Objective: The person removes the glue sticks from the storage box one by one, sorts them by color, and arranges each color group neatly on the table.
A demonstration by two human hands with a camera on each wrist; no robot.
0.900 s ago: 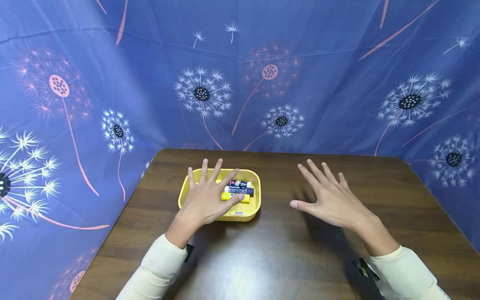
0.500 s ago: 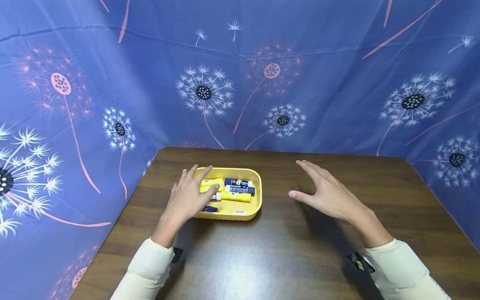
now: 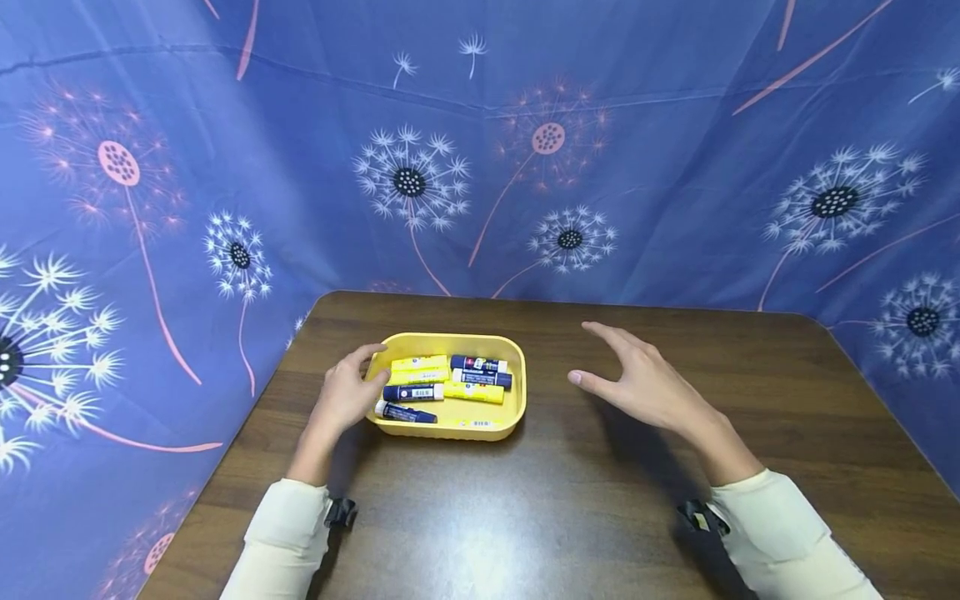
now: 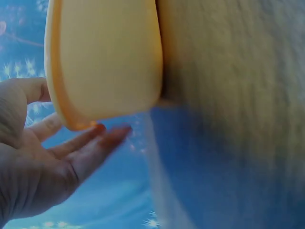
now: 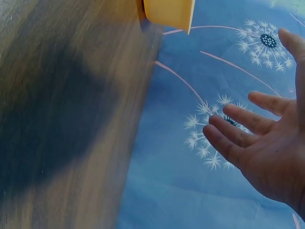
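left of centre, the loose-fingered left hand [image 3: 345, 400] hides part of the yellow, rounded-rectangular plastic tray's [image 3: 465, 412] end, contact unclear; the relaxed right hand [image 3: 654, 388] hangs well apart, centre-right.

The left hand [image 3: 345, 396] was spread over the left part of the tray [image 3: 465, 412]; it has since drawn back to the tray's left end, its fingers now near the rim and less fanned. That has uncovered sticks it hid at first: an upper yellow stick [image 3: 418, 363], a lower yellow stick [image 3: 422, 377], a dark blue stick [image 3: 414, 392] and a slanted blue stick [image 3: 405, 412]. The right hand [image 3: 645, 387] has shifted slightly toward the tray, its widely splayed fingers now closer together.
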